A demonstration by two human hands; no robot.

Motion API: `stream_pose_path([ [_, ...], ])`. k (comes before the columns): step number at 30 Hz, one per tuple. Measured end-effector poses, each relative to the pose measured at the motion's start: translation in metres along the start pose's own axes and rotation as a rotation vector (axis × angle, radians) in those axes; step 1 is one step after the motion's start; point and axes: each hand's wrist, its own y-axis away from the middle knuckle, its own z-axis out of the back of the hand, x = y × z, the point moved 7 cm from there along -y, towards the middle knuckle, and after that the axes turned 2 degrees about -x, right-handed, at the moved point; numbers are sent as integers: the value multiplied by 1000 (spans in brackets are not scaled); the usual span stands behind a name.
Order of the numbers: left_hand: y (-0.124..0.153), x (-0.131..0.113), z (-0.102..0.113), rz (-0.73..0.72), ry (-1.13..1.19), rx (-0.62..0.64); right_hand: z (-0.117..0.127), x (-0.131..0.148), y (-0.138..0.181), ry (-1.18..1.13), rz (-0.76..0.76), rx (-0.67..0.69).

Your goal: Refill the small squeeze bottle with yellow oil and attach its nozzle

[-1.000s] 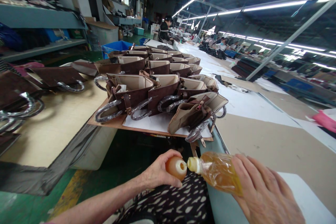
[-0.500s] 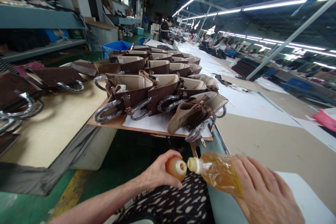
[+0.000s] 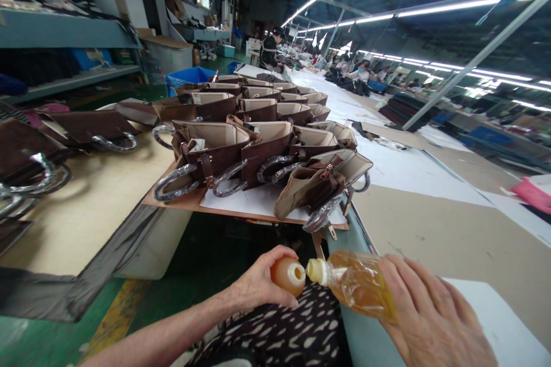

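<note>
My left hand wraps round a small bottle of amber colour, its open white neck turned toward the right. In my right hand lies a larger clear plastic bottle with yellow-amber liquid inside, tipped onto its side. Its pale yellow mouth sits close beside the small bottle's opening; whether the two touch I cannot tell. No stream of liquid shows between them. Beyond my hands, a brown handbag with a plastic-wrapped handle leans at the near edge of the board.
Several rows of open brown handbags cover the board ahead. More bags lie on the yellowish table at left. A long table with paper runs along the right. A blue bin and a seated person are farther back.
Almost nothing differs. Both bottles and both hands keep practically the same place, and the view has shifted very slightly.
</note>
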Motion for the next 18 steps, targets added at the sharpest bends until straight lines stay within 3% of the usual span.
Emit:
stream_pose_path([
  [18, -1, 2, 1, -14, -27, 6, 2, 0, -2, -13, -49, -2],
])
